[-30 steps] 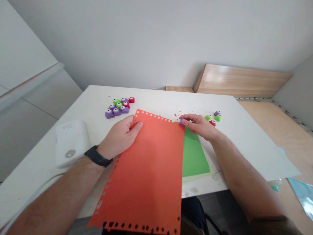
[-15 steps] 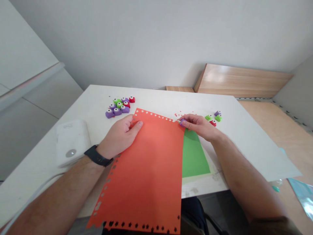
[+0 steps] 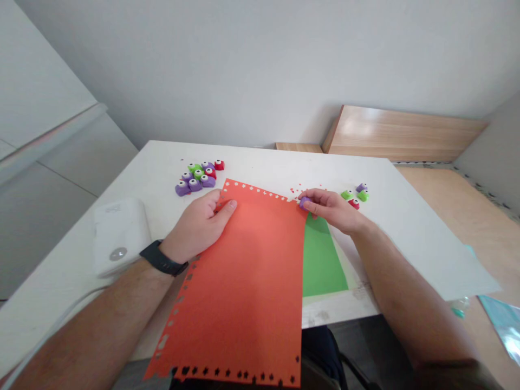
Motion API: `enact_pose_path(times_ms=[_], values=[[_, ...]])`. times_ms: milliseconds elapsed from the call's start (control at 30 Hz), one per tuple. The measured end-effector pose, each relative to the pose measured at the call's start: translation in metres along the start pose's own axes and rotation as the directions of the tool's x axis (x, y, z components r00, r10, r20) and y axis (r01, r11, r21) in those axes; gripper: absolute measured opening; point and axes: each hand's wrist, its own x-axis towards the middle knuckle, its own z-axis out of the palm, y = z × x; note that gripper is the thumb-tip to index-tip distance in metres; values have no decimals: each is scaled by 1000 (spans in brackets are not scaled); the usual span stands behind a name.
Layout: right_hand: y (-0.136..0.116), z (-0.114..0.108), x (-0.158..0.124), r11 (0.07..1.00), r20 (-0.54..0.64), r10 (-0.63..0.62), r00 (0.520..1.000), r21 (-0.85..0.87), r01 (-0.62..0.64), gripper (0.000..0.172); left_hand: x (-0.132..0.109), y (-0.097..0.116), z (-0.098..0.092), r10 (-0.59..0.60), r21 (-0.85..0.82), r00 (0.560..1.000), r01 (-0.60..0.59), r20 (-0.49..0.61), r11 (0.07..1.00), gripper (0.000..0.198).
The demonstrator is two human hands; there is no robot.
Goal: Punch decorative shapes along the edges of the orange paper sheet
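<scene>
My left hand (image 3: 201,225) rests at the upper left of a large orange-red paper sheet (image 3: 244,287), thumb on top and fingers curled at its edge. The sheet's top and bottom edges carry rows of small punched shapes. My right hand (image 3: 331,211) pinches a small purple craft punch (image 3: 304,202) at the sheet's top right corner. The punch's underside is hidden by my fingers. A green paper sheet (image 3: 320,260) lies partly under the orange one, next to my right wrist.
Several colourful craft punches (image 3: 197,177) sit in a cluster at the far left of the white table (image 3: 276,162), with a smaller group (image 3: 355,194) at the right. Tiny red paper bits (image 3: 304,190) lie near my right hand. A white device (image 3: 119,238) with a cable stands at the left.
My right hand and the purple punch have shifted slightly right along the sheet's top edge. My left hand and the orange sheet have barely moved.
</scene>
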Motion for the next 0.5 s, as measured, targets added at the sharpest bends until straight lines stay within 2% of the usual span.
enact_pose_path(times_ms=[500], values=[[3, 0, 1, 999, 7, -27, 1000, 35, 27, 34, 1, 0, 0, 10, 4, 1000, -10, -11, 1000, 31]])
